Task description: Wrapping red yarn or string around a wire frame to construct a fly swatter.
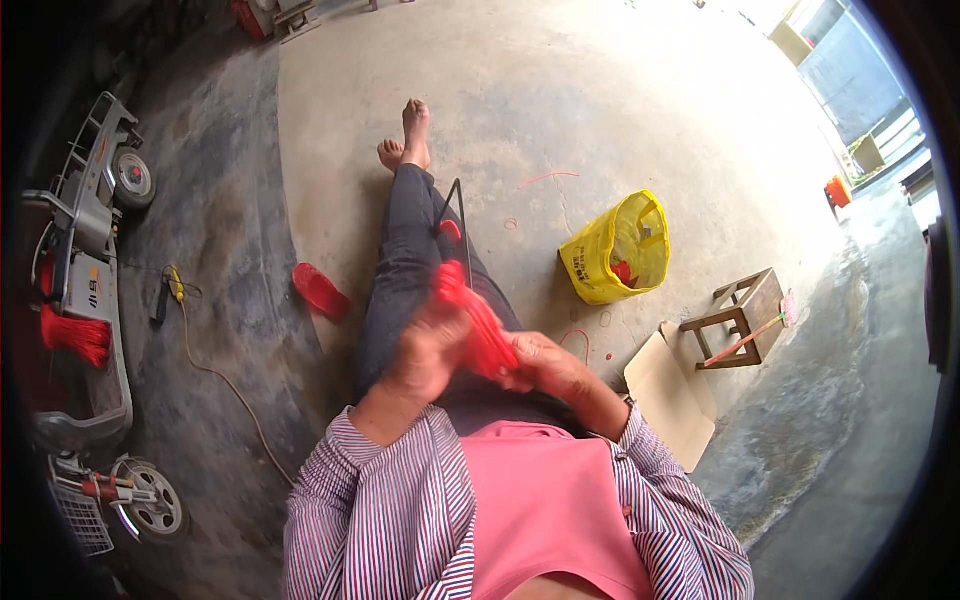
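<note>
Over my lap I hold a bundle of thin red strands (482,335), stretched between both hands. My left hand (425,352) is closed round its left side, somewhat smeared by motion. At the lower right end, my right hand (548,365) grips the strands with its fingers curled. The upper part of the bundle is blurred, beside a thin dark bent metal rod (463,215) that rises between my legs. A small red piece (450,231) lies by the rod; I cannot make out what it is.
A yellow bag (600,262) with red bits inside stands right of my legs. Beyond the flattened cardboard (665,395) is a wooden stool (755,318) with a fly swatter (745,343). A red slipper (320,291) and a cable (225,380) lie left, near a parked three-wheeler (95,260).
</note>
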